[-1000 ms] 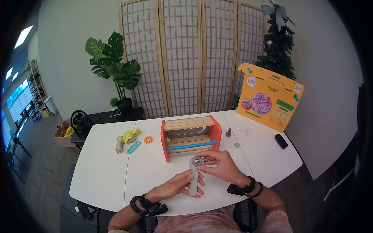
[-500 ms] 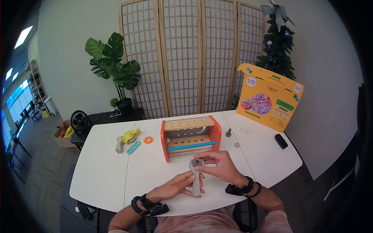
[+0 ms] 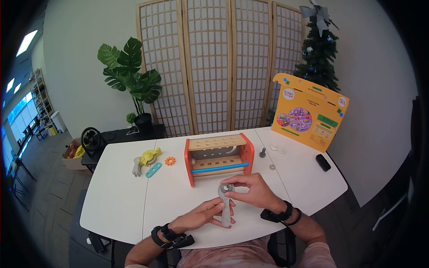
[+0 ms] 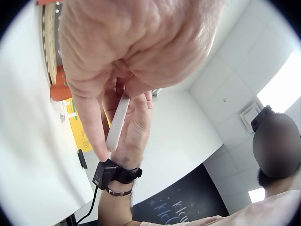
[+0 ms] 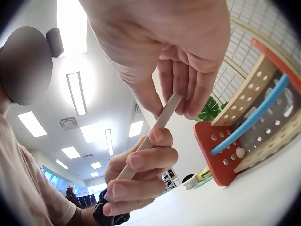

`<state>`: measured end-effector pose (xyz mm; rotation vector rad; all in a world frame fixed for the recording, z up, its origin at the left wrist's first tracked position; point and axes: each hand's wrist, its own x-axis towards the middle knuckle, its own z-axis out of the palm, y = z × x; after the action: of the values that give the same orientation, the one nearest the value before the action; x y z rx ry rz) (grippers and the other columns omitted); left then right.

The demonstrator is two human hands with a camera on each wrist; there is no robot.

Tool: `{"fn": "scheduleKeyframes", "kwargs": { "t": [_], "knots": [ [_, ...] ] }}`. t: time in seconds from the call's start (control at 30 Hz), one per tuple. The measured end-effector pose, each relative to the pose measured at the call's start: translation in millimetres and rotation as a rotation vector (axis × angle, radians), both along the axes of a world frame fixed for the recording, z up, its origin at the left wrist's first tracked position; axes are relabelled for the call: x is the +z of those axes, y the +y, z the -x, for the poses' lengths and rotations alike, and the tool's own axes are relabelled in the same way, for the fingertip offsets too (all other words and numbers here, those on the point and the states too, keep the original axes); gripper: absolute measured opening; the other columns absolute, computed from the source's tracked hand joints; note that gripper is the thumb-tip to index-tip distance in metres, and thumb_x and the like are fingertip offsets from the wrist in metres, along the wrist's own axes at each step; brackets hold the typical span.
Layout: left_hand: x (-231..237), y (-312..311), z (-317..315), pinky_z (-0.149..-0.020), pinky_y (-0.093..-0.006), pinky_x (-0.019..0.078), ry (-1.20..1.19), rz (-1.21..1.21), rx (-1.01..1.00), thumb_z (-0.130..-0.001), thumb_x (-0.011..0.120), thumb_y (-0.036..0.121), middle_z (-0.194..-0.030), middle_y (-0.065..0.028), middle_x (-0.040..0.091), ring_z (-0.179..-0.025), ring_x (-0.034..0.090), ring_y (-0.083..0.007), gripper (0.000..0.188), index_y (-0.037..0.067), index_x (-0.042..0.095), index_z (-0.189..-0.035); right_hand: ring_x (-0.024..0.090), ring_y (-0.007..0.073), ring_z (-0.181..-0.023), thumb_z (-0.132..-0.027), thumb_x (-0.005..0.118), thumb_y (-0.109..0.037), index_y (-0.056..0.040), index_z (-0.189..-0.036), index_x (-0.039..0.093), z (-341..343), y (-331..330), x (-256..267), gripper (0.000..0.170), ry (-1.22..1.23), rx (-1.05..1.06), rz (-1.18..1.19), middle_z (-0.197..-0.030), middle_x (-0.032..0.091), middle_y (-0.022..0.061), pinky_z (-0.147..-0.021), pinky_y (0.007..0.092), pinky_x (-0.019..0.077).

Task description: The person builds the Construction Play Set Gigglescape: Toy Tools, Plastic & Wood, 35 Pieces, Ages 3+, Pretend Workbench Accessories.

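Observation:
A flat grey toy wrench [image 3: 226,216] with a round head and long handle is held over the front of the table. My left hand [image 3: 206,212] grips its handle, thumb on top and fingers beneath. At the head, my right hand [image 3: 256,189] pinches the rim between thumb and fingers, around a darker grey ring [image 3: 227,188]. Seen edge-on in the right wrist view, the wrench [image 5: 162,117] runs from the right fingertips down through the left fingers [image 5: 146,160]. Just beyond the hands stands a toy workbench [image 3: 214,143] with red-orange sides and a blue bar.
Left on the white table [image 3: 111,196] lie a yellow toy piece [image 3: 149,156], a grey piece [image 3: 136,167], a teal strip [image 3: 153,169] and an orange gear [image 3: 170,161]. To the right are a grey bolt [image 3: 262,152], small pale pieces [image 3: 282,152], a black object [image 3: 323,162] and a yellow box [image 3: 308,116].
The wrench handle has swung slightly to the right and stands straighter, and my left thumb has shifted along it. My right hand keeps its pinch at the head.

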<state>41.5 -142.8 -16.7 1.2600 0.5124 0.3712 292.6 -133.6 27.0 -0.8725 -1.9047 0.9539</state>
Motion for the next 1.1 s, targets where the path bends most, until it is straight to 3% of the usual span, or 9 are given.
{"fn": "scheduleKeyframes", "kwargs": {
  "t": [0.27, 0.43, 0.67, 0.73, 0.93, 1.0, 1.1],
  "knots": [
    [-4.2, 1.9, 0.1, -0.105, -0.0381, 0.0612, 0.0, -0.005, 0.004, -0.123, 0.035, 0.036, -0.133, -0.0089, 0.063, -0.124, 0.069, -0.0209, 0.044, 0.007, 0.049, -0.152, 0.076, 0.0157, -0.111, -0.095, 0.086, -0.008, -0.0014, -0.129, 0.078, -0.6, 3.1, -1.8, 0.036, 0.025, -0.003, 0.046, -0.119, 0.08, 0.0098, -0.104, 0.0311, 0.0604],
    [-1.2, 1.4, -1.2, -0.108, -0.0404, 0.0605, -0.011, -0.007, 0.017, -0.122, 0.033, 0.036, -0.133, -0.0105, 0.064, -0.13, 0.069, -0.0263, 0.045, 0.006, 0.049, -0.152, 0.072, 0.0148, -0.117, -0.094, 0.086, -0.008, -0.0019, -0.133, 0.076, -0.8, 7.5, -7.9, 0.04, 0.078, 0.04, 0.119, -0.127, 0.077, 0.0102, -0.105, 0.0318, 0.0599],
    [1.6, 1.3, -1.6, -0.109, -0.0408, 0.0598, -0.016, 0.0, 0.041, -0.122, 0.032, 0.037, -0.135, -0.0118, 0.066, -0.131, 0.069, -0.0272, 0.046, 0.006, 0.048, -0.152, 0.07, 0.0171, -0.124, -0.094, 0.087, -0.009, -0.0055, -0.15, 0.064, 2.2, 6.0, -7.6, 0.061, 0.086, 0.027, 0.111, -0.137, 0.072, 0.0106, -0.108, 0.0337, 0.0595],
    [2.6, 3.4, -0.9, -0.109, -0.0419, 0.061, -0.021, 0.03, 0.035, -0.123, 0.034, 0.034, -0.138, -0.0131, 0.061, -0.131, 0.066, -0.0244, 0.046, 0.003, 0.047, -0.153, 0.07, 0.0175, -0.124, -0.093, 0.087, -0.009, -0.0059, -0.153, 0.062, 2.2, 5.8, -6.6, 0.065, 0.073, 0.032, 0.09, -0.138, 0.071, 0.011, -0.109, 0.0335, 0.0595],
    [10.6, 4.3, 0.3, -0.109, -0.0427, 0.0612, -0.028, 0.039, 0.047, -0.122, 0.034, 0.034, -0.138, -0.0134, 0.061, -0.132, 0.067, -0.0264, 0.046, 0.002, 0.047, -0.154, 0.071, 0.017, -0.12, -0.098, 0.081, -0.004, -0.0009, -0.151, 0.06, -6.9, 10.7, -4.6, 0.057, 0.167, -0.039, -0.004, -0.136, 0.071, 0.0134, -0.101, 0.0328, 0.062],
    [7.5, 5.8, 1.6, -0.109, -0.0424, 0.0608, -0.029, 0.032, 0.056, -0.122, 0.034, 0.037, -0.137, -0.0139, 0.063, -0.131, 0.068, -0.0276, 0.047, 0.004, 0.048, -0.152, 0.073, 0.0139, -0.11, -0.102, 0.078, -0.009, -0.0002, -0.138, 0.068, -21.3, 21.6, -1.7, 0.039, 0.327, -0.19, -0.055, -0.126, 0.075, 0.0101, -0.095, 0.0318, 0.0618],
    [2.3, 8.5, 1.8, -0.109, -0.042, 0.0606, -0.038, 0.029, 0.067, -0.122, 0.034, 0.04, -0.135, -0.0144, 0.066, -0.13, 0.07, -0.0287, 0.048, 0.006, 0.049, -0.151, 0.072, 0.0122, -0.104, -0.105, 0.073, -0.008, 0.0014, -0.132, 0.07, -48.7, 41.9, 2.2, 0.029, 0.388, -0.287, -0.075, -0.118, 0.076, 0.0083, -0.092, 0.0302, 0.0609]
  ]
}}
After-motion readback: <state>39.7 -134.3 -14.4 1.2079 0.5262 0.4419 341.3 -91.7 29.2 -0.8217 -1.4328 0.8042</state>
